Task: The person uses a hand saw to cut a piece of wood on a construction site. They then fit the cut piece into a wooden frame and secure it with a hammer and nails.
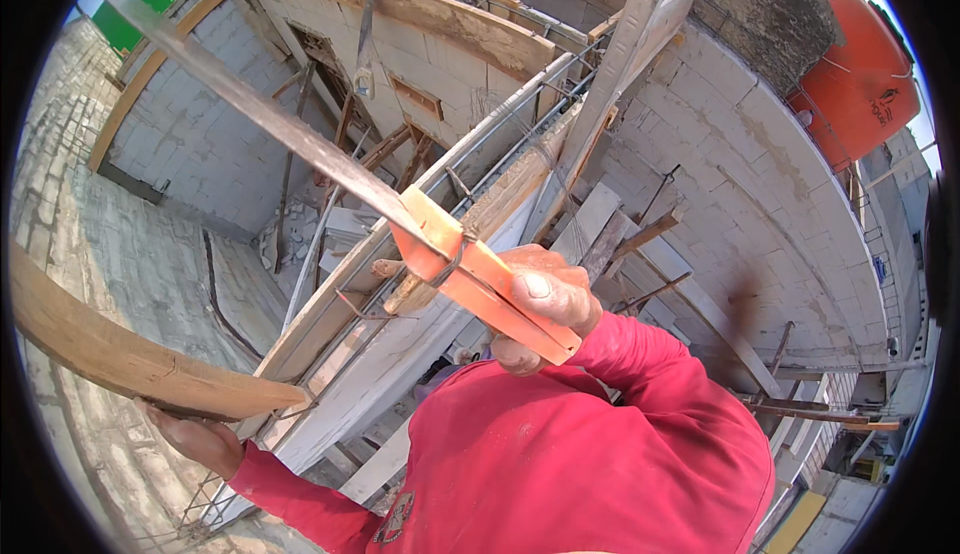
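Both hands busy: right hand (pixel 545 299) has fingers clamped on the orange handle of a handsaw (pixel 300 144) raised over the formwork, left hand (pixel 200 439) grips a curved plank (pixel 110 354); likely mid-cutting step, next needs blade aligned.

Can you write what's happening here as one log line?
right hand: grips orange-handled long metal saw | left hand: holds curved wooden plank | below: rebar in wooden formwork

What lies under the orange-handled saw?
Under the orange-handled saw, gripped by the right hand, steel rebar runs inside wooden formwork boards. The handle hides the spot directly beneath.
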A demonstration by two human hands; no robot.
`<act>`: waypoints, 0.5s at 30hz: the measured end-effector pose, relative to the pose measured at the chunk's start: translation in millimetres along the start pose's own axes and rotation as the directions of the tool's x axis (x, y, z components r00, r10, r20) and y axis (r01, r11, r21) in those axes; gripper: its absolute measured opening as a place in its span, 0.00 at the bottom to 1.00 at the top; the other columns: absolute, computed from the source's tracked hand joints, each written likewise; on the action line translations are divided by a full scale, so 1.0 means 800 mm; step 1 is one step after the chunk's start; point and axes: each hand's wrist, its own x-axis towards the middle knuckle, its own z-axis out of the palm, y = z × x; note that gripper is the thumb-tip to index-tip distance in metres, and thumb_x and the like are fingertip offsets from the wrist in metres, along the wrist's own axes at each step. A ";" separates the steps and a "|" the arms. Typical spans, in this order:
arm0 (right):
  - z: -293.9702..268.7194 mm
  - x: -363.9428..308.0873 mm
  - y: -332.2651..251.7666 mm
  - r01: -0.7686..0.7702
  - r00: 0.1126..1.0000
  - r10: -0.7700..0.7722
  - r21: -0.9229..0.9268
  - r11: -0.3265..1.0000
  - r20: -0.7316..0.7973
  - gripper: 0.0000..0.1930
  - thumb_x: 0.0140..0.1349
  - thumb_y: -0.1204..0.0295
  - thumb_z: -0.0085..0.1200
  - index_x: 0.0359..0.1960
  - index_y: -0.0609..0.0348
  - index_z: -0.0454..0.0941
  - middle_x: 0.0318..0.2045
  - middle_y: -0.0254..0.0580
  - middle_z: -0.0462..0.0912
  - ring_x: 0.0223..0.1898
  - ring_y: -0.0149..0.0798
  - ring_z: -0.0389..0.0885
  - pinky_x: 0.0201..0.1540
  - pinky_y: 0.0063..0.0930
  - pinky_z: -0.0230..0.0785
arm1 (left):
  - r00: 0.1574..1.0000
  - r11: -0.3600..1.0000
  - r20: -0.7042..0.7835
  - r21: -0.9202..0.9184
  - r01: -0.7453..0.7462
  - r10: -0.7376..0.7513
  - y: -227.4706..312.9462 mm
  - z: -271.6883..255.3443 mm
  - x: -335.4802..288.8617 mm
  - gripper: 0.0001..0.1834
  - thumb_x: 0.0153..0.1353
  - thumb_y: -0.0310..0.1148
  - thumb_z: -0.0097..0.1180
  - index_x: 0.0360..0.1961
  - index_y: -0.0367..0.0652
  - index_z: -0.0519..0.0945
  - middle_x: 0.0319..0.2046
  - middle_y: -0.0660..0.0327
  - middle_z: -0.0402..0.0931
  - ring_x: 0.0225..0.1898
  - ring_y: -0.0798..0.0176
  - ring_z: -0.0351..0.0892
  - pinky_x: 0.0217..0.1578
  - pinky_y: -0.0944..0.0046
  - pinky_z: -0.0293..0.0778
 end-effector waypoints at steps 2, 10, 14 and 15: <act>-0.049 0.003 -0.010 0.110 0.991 -0.125 -0.220 0.969 -0.055 0.36 0.60 0.84 0.62 0.73 0.65 0.68 0.23 0.34 0.76 0.20 0.38 0.75 0.25 0.33 0.69 | 0.985 0.991 0.116 -0.026 -0.129 0.131 0.035 0.046 -0.032 0.37 0.84 0.51 0.35 0.83 0.37 0.54 0.81 0.45 0.52 0.81 0.48 0.54 0.80 0.51 0.53; -0.126 -0.076 -0.173 -0.295 0.852 -0.241 -0.807 0.513 -0.464 0.38 0.81 0.52 0.50 0.82 0.56 0.50 0.19 0.31 0.68 0.17 0.25 0.60 0.20 0.23 0.57 | 0.704 0.952 0.655 -0.286 -0.105 0.274 0.045 0.163 -0.145 0.38 0.81 0.51 0.50 0.78 0.31 0.60 0.77 0.45 0.60 0.78 0.51 0.59 0.79 0.51 0.53; -0.096 -0.153 -0.239 -0.600 0.703 -0.329 -0.774 0.202 -0.631 0.35 0.79 0.53 0.54 0.78 0.64 0.60 0.18 0.34 0.73 0.13 0.25 0.62 0.15 0.24 0.55 | 0.314 0.965 0.941 -0.189 0.183 0.124 0.022 0.175 -0.218 0.30 0.80 0.48 0.56 0.69 0.34 0.71 0.65 0.52 0.74 0.66 0.59 0.72 0.67 0.57 0.67; -0.083 -0.176 -0.249 -0.664 0.627 -0.364 -0.717 0.213 -0.689 0.29 0.80 0.59 0.54 0.75 0.63 0.66 0.19 0.34 0.73 0.15 0.24 0.63 0.18 0.23 0.58 | 0.235 0.961 0.963 -0.183 0.209 0.132 0.018 0.175 -0.233 0.27 0.78 0.47 0.59 0.64 0.35 0.73 0.59 0.55 0.76 0.60 0.63 0.73 0.63 0.60 0.68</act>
